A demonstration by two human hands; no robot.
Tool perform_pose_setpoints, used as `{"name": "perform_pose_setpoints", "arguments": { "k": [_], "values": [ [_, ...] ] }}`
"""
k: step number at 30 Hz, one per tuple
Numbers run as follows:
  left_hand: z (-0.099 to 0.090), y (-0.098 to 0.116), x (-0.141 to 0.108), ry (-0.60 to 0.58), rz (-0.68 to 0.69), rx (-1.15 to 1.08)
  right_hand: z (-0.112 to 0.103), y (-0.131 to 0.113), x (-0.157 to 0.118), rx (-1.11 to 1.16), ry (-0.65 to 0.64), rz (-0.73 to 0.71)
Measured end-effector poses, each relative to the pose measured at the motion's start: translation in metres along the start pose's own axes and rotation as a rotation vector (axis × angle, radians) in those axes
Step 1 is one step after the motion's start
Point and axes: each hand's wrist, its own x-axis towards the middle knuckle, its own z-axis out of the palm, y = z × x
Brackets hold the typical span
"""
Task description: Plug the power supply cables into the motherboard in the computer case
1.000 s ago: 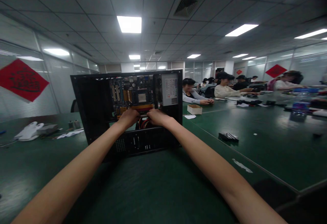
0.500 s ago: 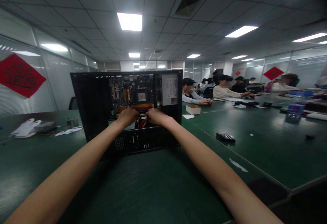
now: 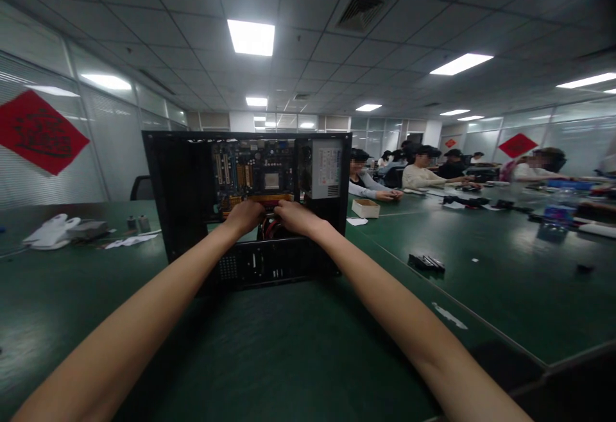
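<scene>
An open black computer case (image 3: 180,204) stands on the table in front of me, its inside facing me. Inside it are a motherboard (image 3: 257,164) and, at the upper right, a silver power supply (image 3: 327,168). Both hands reach in at the lower edge of the board, beside the orange and red memory slots (image 3: 272,198). My left hand (image 3: 244,217) has its fingers bent together; so does my right hand (image 3: 296,217), close beside it. Dark and red cables (image 3: 271,227) hang just below the fingertips. Whatever the fingers pinch is too small and dark to make out.
On the green table (image 3: 298,345) lie a white plastic bag (image 3: 52,231) and a grey block (image 3: 88,229) at left. To the right are a small open box (image 3: 366,208), a black part (image 3: 427,263) and a white scrap (image 3: 450,316). Several people sit along the table's far side.
The whole view has shifted slightly, so the case sits a little further right. My hands stay at the same memory slots; the pale piece seen between them earlier no longer shows.
</scene>
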Motion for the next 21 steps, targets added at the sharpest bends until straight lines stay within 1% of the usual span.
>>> {"name": "perform_pose_setpoints", "arguments": {
  "k": [4, 6, 9, 13, 21],
  "values": [
    [0.001, 0.0, -0.001, 0.008, 0.011, 0.0, 0.003, 0.0, 0.012, -0.051, -0.025, -0.089],
    [0.001, 0.001, -0.002, 0.017, 0.012, -0.004, 0.006, 0.0, 0.019, -0.071, -0.039, -0.098],
    [-0.002, 0.003, -0.004, 0.01, 0.007, -0.013, 0.009, 0.0, 0.025, -0.07, -0.044, -0.056],
    [-0.002, 0.003, -0.007, 0.015, 0.006, -0.056, 0.01, -0.001, 0.026, -0.062, -0.035, -0.002],
    [0.005, 0.0, -0.006, 0.053, 0.029, -0.197, 0.009, -0.001, 0.027, -0.04, -0.063, 0.049]
  ]
}}
